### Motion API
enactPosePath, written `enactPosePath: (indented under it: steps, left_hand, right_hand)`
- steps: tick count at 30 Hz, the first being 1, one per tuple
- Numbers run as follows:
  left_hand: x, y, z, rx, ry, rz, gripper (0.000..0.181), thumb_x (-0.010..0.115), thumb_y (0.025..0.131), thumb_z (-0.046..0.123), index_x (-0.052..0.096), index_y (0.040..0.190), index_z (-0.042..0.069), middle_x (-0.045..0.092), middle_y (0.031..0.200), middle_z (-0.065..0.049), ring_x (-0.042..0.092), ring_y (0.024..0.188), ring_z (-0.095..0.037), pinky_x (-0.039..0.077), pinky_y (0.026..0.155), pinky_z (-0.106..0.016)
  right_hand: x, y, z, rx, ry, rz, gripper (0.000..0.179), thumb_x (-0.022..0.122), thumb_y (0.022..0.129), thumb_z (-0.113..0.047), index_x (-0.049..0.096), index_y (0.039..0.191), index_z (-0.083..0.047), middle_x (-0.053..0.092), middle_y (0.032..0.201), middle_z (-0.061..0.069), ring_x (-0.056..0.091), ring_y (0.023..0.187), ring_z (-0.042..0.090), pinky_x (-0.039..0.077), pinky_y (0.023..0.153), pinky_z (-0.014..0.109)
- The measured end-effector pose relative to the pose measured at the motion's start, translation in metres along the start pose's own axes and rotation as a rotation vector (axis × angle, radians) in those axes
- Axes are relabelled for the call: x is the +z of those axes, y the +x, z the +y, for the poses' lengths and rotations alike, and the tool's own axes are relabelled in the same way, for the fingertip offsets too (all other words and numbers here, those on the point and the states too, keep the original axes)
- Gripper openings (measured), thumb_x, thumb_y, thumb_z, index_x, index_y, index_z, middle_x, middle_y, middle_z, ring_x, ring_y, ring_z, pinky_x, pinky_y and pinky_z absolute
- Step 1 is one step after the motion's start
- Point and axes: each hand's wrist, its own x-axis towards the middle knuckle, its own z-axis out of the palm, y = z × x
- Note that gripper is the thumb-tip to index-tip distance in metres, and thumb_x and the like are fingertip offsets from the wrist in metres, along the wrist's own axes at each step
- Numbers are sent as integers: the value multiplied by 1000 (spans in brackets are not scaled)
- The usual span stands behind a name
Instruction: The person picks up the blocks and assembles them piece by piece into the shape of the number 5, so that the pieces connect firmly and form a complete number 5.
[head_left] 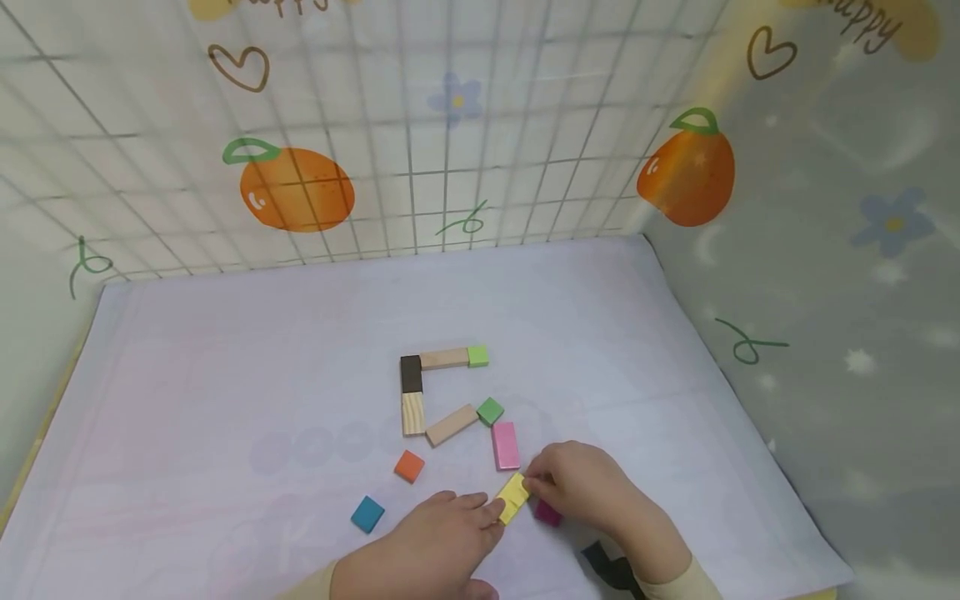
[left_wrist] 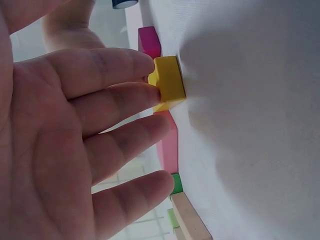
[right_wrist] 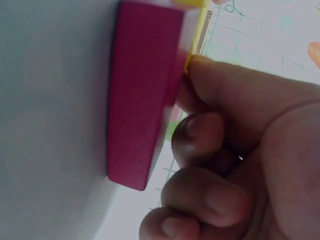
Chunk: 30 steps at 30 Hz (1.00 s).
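A yellow block (head_left: pixel 513 498) lies on the white sheet between both hands. My left hand (head_left: pixel 442 542) reaches in from the left with fingers extended; in the left wrist view two fingertips touch the yellow block (left_wrist: pixel 170 80). At its other end, my right hand (head_left: pixel 588 487) pinches the block between thumb and index finger, the other fingers curled. A magenta block (right_wrist: pixel 142 95) lies close beside the yellow one, partly hidden under the right hand in the head view. Just beyond stands a pink block (head_left: pixel 506 446), touching or nearly touching a green cube (head_left: pixel 491 412).
A bent line of blocks continues with plain wooden ones (head_left: pixel 452 425), a striped wood block (head_left: pixel 413 414), a dark block (head_left: pixel 411 374) and a light green cube (head_left: pixel 477 357). An orange cube (head_left: pixel 409 467) and a blue cube (head_left: pixel 367 514) lie loose to the left.
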Motion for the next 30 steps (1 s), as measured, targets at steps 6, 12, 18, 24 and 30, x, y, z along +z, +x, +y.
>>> enactPosePath:
  steps: [6, 12, 18, 24, 30]
  left_hand:
    - [-2, 2, 1, -13, -8, -19, 69, 65, 87, 68, 59, 141, 26, 50, 153, 10, 45, 142, -11, 45, 110, -39]
    - [-4, 3, 1, -15, -18, -28, 69, 65, 87, 67, 60, 141, 25, 50, 153, 10, 45, 142, -11, 46, 110, -40]
    - [-5, 4, 1, -18, -37, -53, 69, 65, 87, 67, 60, 141, 25, 51, 152, 9, 47, 141, -11, 46, 110, -41]
    - [-5, 3, 2, 7, -25, -32, 68, 63, 88, 67, 60, 141, 24, 50, 153, 9, 47, 140, -11, 48, 109, -40]
    - [-6, 4, 5, 75, 37, -17, 64, 58, 92, 66, 58, 142, 27, 47, 155, 10, 45, 142, -9, 48, 109, -39]
  right_hand:
    - [-1, 1, 0, 8, -6, 1, 4, 82, 84, -27, 80, 85, -24, 66, 73, -17, 51, 64, 4, 56, 72, 31]
    - [1, 2, 4, -2, -7, 12, 4, 82, 84, -28, 80, 85, -25, 66, 74, -18, 51, 64, 4, 55, 72, 30]
    - [1, 2, 3, -9, 8, 6, 5, 81, 84, -28, 80, 85, -23, 66, 74, -17, 51, 63, 4, 53, 69, 29]
    - [0, 1, 1, 6, 1, 7, 5, 81, 84, -28, 80, 85, -23, 66, 73, -17, 51, 62, 4, 53, 68, 28]
    - [-6, -2, 5, 20, -18, 46, 8, 81, 85, -29, 81, 90, -23, 68, 75, -17, 51, 64, 4, 54, 69, 30]
